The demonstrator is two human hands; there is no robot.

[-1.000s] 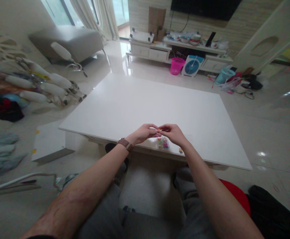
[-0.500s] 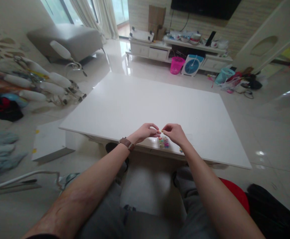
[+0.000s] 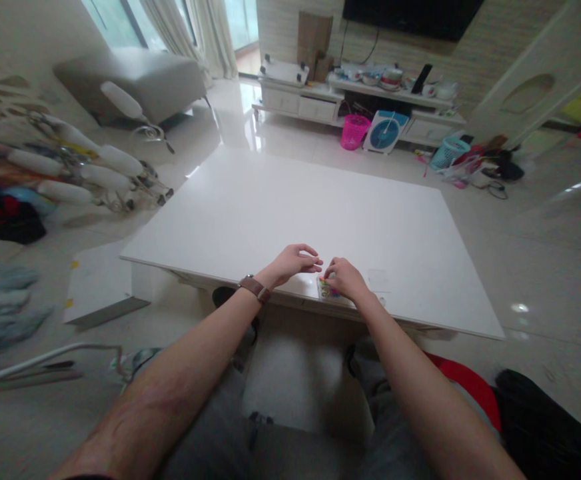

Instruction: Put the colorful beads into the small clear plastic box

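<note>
A small clear box of colourful small pieces stands at the near edge of the white table. My right hand is over it, fingers pinched together and reaching down into the pieces. What those fingertips hold, if anything, is too small to tell. Just above the box's left side hovers my left hand, wearing a brown-strapped watch. Its thumb and a finger come close together at the tips, while the index finger arches above them. Anything in that pinch is too small to name.
A clear flat lid-like piece lies on the table right of my right hand. Beyond the table stand a pink basket, a blue fan and a cluttered white TV cabinet. A white box sits on the floor at left.
My right hand has moved down from beside my left fingertips into the box, taking a small yellowish piece out of sight. My left hand has barely moved; the orange bit at its fingertips no longer shows clearly.
</note>
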